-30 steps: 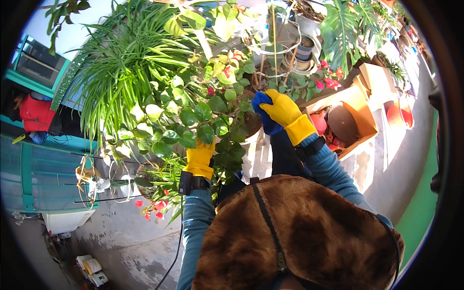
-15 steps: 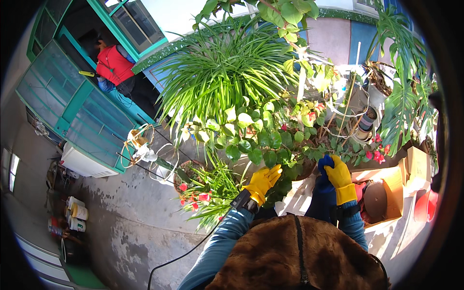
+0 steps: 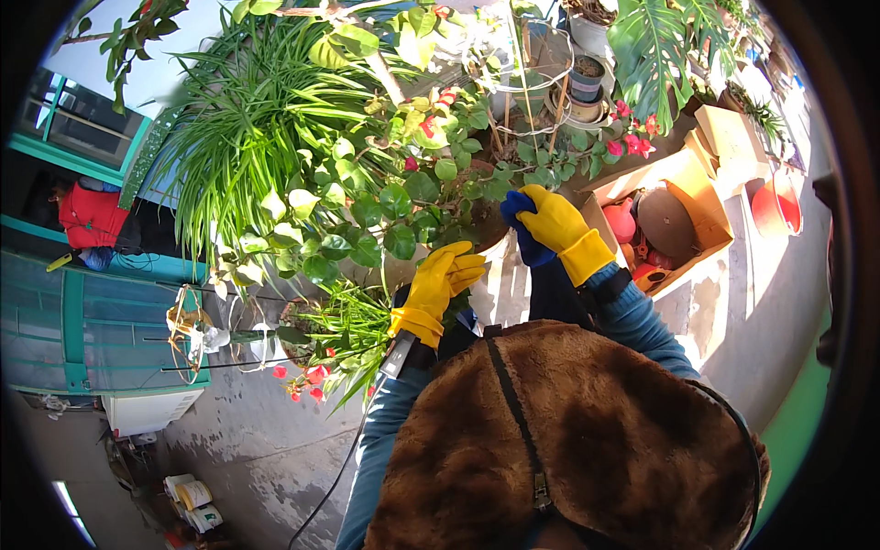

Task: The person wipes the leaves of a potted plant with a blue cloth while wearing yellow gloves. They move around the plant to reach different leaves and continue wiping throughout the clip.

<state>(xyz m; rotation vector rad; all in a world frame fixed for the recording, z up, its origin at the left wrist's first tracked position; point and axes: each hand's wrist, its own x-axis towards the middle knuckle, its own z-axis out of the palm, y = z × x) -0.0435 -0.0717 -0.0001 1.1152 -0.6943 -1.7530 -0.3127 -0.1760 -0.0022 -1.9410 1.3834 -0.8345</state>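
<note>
My right hand (image 3: pixel 557 229), in a yellow glove, is closed round a bunched piece of blue cloth (image 3: pixel 521 225). The cloth sticks out on the left side of the fist, and part of it is hidden by the fingers. Lower and to the left is my left hand (image 3: pixel 433 291), also in a yellow glove, with its fingers stretched out and nothing seen in them. Just beyond both hands grows a plant with broad green leaves (image 3: pixel 399 240). Its leaves hang close to the left fingertips; whether they touch, I cannot tell.
A bushy long-leaved plant (image 3: pixel 266 137) fills the far left. At right stand a cardboard box (image 3: pixel 708 197) holding round pots and a red bucket (image 3: pixel 776 203). Red flowers (image 3: pixel 316 374) sit left of my left arm. A person in a red vest (image 3: pixel 93 217) is at the doorway.
The view has turned, so the plants and doorway sit further left and the box shows more fully. My right hand still grips the blue cloth; my left stays open beside the leaves.
</note>
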